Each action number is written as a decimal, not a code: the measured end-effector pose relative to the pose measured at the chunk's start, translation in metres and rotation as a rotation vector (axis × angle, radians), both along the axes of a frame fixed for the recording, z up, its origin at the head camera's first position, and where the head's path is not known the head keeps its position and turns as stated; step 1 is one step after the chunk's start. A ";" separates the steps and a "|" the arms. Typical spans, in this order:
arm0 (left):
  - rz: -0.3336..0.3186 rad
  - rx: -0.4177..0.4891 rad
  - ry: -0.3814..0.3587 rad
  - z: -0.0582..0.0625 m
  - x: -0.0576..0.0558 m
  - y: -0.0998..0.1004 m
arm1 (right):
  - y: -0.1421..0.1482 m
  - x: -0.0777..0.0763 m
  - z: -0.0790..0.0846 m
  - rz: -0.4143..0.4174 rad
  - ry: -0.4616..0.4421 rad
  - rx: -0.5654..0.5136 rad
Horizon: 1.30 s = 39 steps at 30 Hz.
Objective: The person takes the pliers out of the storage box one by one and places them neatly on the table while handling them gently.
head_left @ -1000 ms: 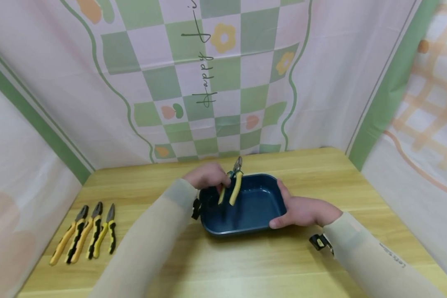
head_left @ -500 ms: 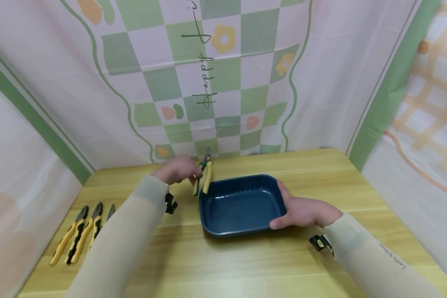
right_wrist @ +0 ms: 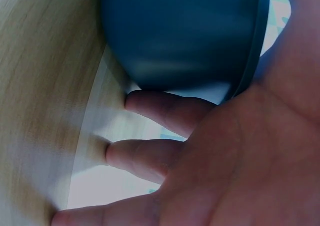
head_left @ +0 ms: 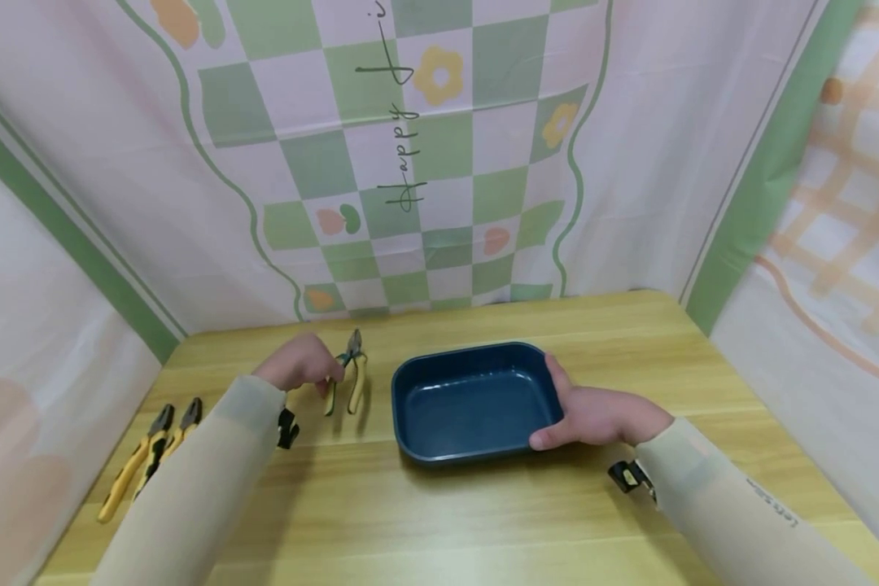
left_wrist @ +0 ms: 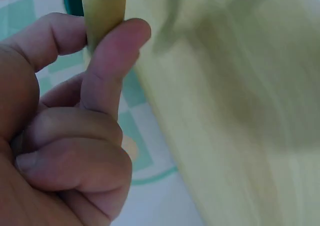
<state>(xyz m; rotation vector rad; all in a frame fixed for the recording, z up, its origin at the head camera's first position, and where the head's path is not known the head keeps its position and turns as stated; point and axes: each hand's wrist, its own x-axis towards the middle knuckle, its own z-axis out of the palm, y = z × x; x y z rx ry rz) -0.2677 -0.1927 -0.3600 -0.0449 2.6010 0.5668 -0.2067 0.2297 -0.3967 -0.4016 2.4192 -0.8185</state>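
Note:
My left hand (head_left: 303,364) pinches one handle of a pair of pliers (head_left: 358,382) between thumb and index finger. The pliers hang with jaws up and yellow handles spread, left of the dark blue baking dish (head_left: 476,407). In the left wrist view, a yellow handle (left_wrist: 105,8) shows between the fingertips, and the other fingers are curled. My right hand (head_left: 593,413) rests against the right end of the dish, thumb at the near corner. From the right wrist, its fingers (right_wrist: 145,158) look straight and spread, tips down at the tabletop beside the dish wall (right_wrist: 180,35).
More yellow-and-black pliers (head_left: 128,480) lie on the left of the wooden table (head_left: 439,529), partly hidden by the left sleeve (head_left: 190,480). A patterned curtain (head_left: 439,179) hangs behind the table's far edge.
My left hand has carried the pliers from over the dish leftward, past its rim, then lower beside it. The left sleeve now covers more of the pliers on the left. Right hand and dish stayed put.

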 end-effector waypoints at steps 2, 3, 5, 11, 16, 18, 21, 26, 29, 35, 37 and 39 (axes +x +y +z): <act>-0.007 -0.019 0.000 -0.006 0.005 -0.005 | 0.000 0.000 0.000 -0.003 0.001 0.001; -0.015 -0.031 0.001 -0.009 0.007 -0.007 | 0.000 0.000 0.000 -0.003 0.002 0.000; -0.021 -0.052 -0.001 -0.015 0.012 -0.009 | 0.000 0.000 0.000 -0.004 0.002 -0.002; -0.064 -0.171 -0.013 -0.034 0.022 -0.010 | 0.001 0.000 -0.001 0.008 0.008 -0.024; -0.029 -0.231 0.012 -0.036 0.033 -0.002 | 0.001 0.000 -0.002 0.030 0.018 -0.022; -0.005 -0.242 0.059 -0.031 0.040 0.005 | 0.001 0.000 -0.002 0.031 0.018 -0.013; -0.008 -0.277 0.140 -0.025 0.049 0.018 | 0.001 0.000 -0.001 0.029 0.020 -0.006; -0.058 -0.368 0.205 -0.028 0.059 0.035 | 0.001 0.000 -0.001 0.022 0.012 -0.006; -0.062 -0.398 0.228 -0.035 0.060 0.039 | 0.001 0.000 -0.001 0.021 0.009 -0.013; -0.028 -0.408 0.216 -0.043 0.060 0.034 | 0.000 0.000 -0.001 0.020 0.010 -0.018; -0.011 -0.406 0.193 -0.043 0.062 0.030 | 0.000 0.000 -0.001 0.023 0.012 -0.019; 0.001 -0.404 0.198 -0.044 0.064 0.024 | 0.000 0.000 -0.001 0.024 0.014 -0.020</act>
